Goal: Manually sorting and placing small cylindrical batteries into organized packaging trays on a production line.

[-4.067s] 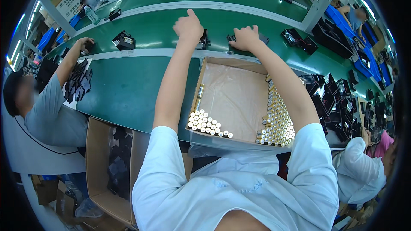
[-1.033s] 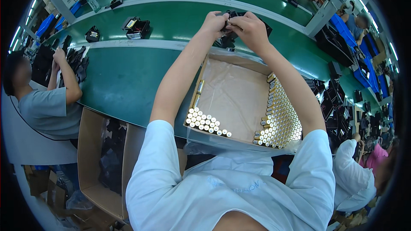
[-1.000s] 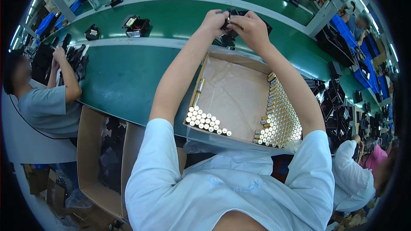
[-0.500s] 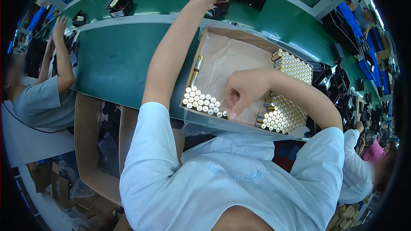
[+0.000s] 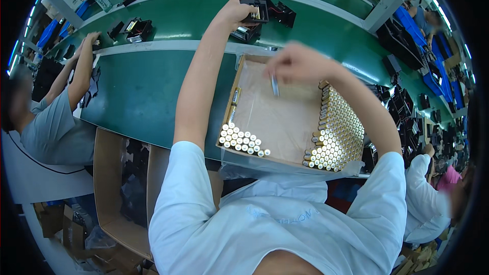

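Observation:
My left hand point(image 5: 235, 12) is stretched out to the far side of the bench and grips a black battery holder point(image 5: 261, 12) with a battery showing in its open face. Above the cardboard box point(image 5: 280, 119) hangs my right hand point(image 5: 298, 63), smeared by motion, its fingers closed on a battery point(image 5: 275, 85) that points downward. Inside the box, a large block of gold-and-silver batteries point(image 5: 338, 132) stands on end at the right. A smaller cluster of batteries point(image 5: 243, 141) stands in the near left corner, and a few lie along the left wall.
Beside the held holder, a black case with wires point(image 5: 281, 14) rests on the green conveyor. Another black unit point(image 5: 138, 30) sits farther left. Many black cases point(image 5: 405, 107) are piled to the right. A co-worker point(image 5: 56, 117) works at left; an open carton point(image 5: 122, 188) stands below the bench.
My right hand has risen from the box's near edge toward its far side, now with a battery in its fingers. My left hand still holds the battery holder; the whole view has shifted slightly.

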Action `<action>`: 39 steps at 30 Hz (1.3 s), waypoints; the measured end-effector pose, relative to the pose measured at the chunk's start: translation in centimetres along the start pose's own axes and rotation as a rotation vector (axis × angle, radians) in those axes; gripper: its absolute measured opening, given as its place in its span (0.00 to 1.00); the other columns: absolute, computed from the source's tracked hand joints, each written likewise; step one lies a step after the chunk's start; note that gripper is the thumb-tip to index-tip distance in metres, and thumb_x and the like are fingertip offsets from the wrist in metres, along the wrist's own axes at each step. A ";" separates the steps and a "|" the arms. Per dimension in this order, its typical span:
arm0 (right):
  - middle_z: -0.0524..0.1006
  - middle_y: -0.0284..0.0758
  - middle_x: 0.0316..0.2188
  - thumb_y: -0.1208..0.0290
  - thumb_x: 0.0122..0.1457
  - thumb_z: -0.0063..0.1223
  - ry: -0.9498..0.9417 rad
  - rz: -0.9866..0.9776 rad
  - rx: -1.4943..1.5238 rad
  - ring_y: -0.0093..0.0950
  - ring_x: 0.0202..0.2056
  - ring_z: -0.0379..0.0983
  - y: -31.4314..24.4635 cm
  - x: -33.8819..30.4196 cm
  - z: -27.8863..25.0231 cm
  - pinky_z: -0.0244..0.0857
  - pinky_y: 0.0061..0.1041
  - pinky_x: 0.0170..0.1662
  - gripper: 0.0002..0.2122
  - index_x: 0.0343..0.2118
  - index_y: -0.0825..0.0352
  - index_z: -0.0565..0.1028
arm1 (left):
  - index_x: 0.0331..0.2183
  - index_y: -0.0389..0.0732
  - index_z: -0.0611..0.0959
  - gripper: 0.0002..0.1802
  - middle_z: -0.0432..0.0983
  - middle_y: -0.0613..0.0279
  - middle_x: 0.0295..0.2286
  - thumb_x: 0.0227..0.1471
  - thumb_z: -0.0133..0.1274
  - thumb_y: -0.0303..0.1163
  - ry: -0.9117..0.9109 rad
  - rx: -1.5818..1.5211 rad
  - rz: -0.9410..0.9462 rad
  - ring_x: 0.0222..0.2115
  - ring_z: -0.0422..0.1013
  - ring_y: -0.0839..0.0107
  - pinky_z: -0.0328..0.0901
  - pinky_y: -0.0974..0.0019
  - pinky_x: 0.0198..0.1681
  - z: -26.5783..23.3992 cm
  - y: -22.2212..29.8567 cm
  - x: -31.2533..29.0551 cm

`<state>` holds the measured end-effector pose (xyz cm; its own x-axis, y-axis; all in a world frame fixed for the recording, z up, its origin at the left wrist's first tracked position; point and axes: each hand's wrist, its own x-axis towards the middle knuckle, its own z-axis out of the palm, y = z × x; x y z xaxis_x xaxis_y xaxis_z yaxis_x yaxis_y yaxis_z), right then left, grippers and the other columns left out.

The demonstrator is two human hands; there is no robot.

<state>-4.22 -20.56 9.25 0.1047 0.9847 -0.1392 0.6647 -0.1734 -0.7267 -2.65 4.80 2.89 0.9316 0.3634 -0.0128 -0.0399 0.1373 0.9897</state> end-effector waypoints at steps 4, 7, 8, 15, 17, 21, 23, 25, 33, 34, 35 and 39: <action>0.81 0.33 0.22 0.68 0.57 0.55 0.765 -0.014 -0.336 0.25 0.19 0.69 4.2 6.2 -5.2 0.64 0.24 0.26 0.12 0.38 0.68 0.83 | 0.57 0.33 0.64 0.33 0.65 0.36 0.48 0.50 0.55 0.15 -0.057 0.027 0.011 0.45 0.71 0.48 0.78 0.50 0.41 0.2 1.6 -1.5; 0.82 0.36 0.24 0.67 0.56 0.54 0.895 -0.060 -0.484 0.32 0.21 0.71 8.4 10.2 -6.6 0.66 0.28 0.28 0.11 0.36 0.68 0.83 | 0.56 0.33 0.64 0.32 0.66 0.37 0.48 0.50 0.55 0.15 -0.056 0.083 0.002 0.43 0.72 0.49 0.78 0.51 0.39 0.4 1.3 -1.2; 0.82 0.37 0.25 0.67 0.56 0.55 0.887 -0.068 -0.534 0.36 0.23 0.73 9.0 11.4 -6.4 0.67 0.31 0.29 0.11 0.35 0.69 0.83 | 0.56 0.33 0.65 0.32 0.66 0.37 0.47 0.49 0.56 0.15 -0.044 0.102 -0.006 0.42 0.73 0.49 0.78 0.52 0.39 -0.1 1.2 -1.1; 0.81 0.40 0.28 0.67 0.54 0.56 0.784 -0.028 -0.688 0.42 0.26 0.74 8.0 14.0 -2.9 0.68 0.35 0.31 0.10 0.31 0.69 0.81 | 0.54 0.34 0.66 0.30 0.69 0.39 0.44 0.48 0.56 0.17 0.135 0.201 -0.050 0.38 0.75 0.50 0.78 0.54 0.36 -1.8 1.0 -0.2; 0.81 0.40 0.29 0.66 0.54 0.56 0.762 -0.069 -0.712 0.42 0.27 0.75 8.4 14.2 -2.7 0.69 0.36 0.32 0.11 0.30 0.69 0.81 | 0.50 0.34 0.68 0.26 0.71 0.41 0.41 0.48 0.55 0.19 0.189 0.294 -0.054 0.36 0.75 0.47 0.77 0.53 0.31 -2.4 0.9 -0.5; 0.80 0.40 0.28 0.65 0.53 0.57 0.795 0.135 -0.703 0.42 0.26 0.74 10.2 13.4 -4.5 0.69 0.37 0.32 0.11 0.28 0.69 0.81 | 0.48 0.36 0.70 0.25 0.73 0.41 0.38 0.47 0.55 0.28 0.371 0.815 0.184 0.35 0.74 0.38 0.71 0.43 0.37 -4.1 1.5 -0.6; 0.80 0.39 0.26 0.64 0.53 0.57 0.812 0.382 -0.660 0.41 0.25 0.73 12.4 12.4 -5.7 0.70 0.36 0.31 0.11 0.28 0.69 0.81 | 0.47 0.37 0.74 0.23 0.76 0.40 0.38 0.50 0.54 0.35 0.607 1.430 -0.011 0.37 0.75 0.38 0.67 0.43 0.44 -2.5 2.6 -1.3; 0.80 0.39 0.25 0.64 0.53 0.58 0.797 0.388 -0.646 0.40 0.24 0.73 11.5 12.4 -5.8 0.70 0.35 0.31 0.11 0.28 0.69 0.81 | 0.47 0.37 0.75 0.23 0.77 0.42 0.38 0.51 0.54 0.37 0.587 1.507 0.076 0.38 0.75 0.41 0.67 0.44 0.44 -2.2 3.0 -1.8; 0.77 0.33 0.19 0.64 0.54 0.58 0.657 0.576 0.190 0.27 0.21 0.71 6.2 10.3 -7.9 0.68 0.27 0.29 0.11 0.27 0.69 0.80 | 0.43 0.34 0.80 0.26 0.81 0.49 0.39 0.47 0.62 0.44 -0.074 0.969 0.297 0.37 0.77 0.53 0.70 0.56 0.44 2.3 0.3 -2.0; 0.77 0.33 0.19 0.64 0.54 0.58 0.650 0.581 0.190 0.27 0.21 0.71 5.5 10.0 -7.8 0.68 0.27 0.29 0.11 0.27 0.69 0.80 | 0.43 0.33 0.80 0.25 0.81 0.48 0.39 0.47 0.61 0.41 -0.069 0.912 0.356 0.36 0.77 0.52 0.70 0.57 0.43 2.1 -0.4 -1.6; 0.77 0.33 0.20 0.64 0.54 0.58 0.735 0.471 0.064 0.26 0.21 0.71 4.9 9.6 -7.4 0.67 0.26 0.29 0.11 0.27 0.69 0.80 | 0.44 0.33 0.79 0.24 0.81 0.47 0.38 0.48 0.60 0.39 -0.062 0.855 0.413 0.36 0.77 0.51 0.71 0.58 0.43 1.9 -0.8 -1.0; 0.77 0.30 0.21 0.66 0.58 0.55 0.835 0.058 -0.204 0.20 0.20 0.70 0.5 6.8 -1.8 0.66 0.19 0.27 0.10 0.26 0.68 0.80 | 0.48 0.31 0.76 0.25 0.79 0.45 0.41 0.50 0.58 0.34 0.100 0.731 0.242 0.35 0.77 0.52 0.73 0.58 0.39 0.3 -1.5 0.8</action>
<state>-1.81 -13.91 9.15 0.5994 0.6775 0.4263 0.7530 -0.2965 -0.5875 -1.76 4.62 1.38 0.8890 0.3916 0.2371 0.0428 -0.5867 0.8087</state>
